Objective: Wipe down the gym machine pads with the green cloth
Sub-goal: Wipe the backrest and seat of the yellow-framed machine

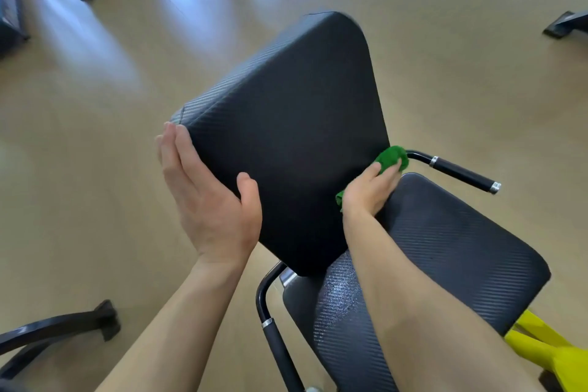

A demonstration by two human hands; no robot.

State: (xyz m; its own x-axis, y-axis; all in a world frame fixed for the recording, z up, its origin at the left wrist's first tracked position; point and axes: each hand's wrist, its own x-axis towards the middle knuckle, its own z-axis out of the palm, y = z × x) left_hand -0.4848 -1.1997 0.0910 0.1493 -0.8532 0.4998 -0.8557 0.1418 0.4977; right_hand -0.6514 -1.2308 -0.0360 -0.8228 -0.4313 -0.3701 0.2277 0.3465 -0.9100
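Observation:
A large black textured back pad (286, 124) fills the middle of the view, tilted away from me. My left hand (203, 197) lies flat along its left edge, fingers straight and thumb pressed on the front face. My right hand (370, 188) grips the bunched green cloth (393, 157) and presses it against the pad's lower right edge, where it meets the black seat pad (451, 248). Part of the cloth sticks out below the hand at the wrist side.
Black handles with chrome rings stick out to the right (458, 172) and below the seat (276, 337). A yellow frame part (541, 350) sits at the lower right. Dark machine feet stand on the tan floor at lower left (63, 328) and far right (566, 24).

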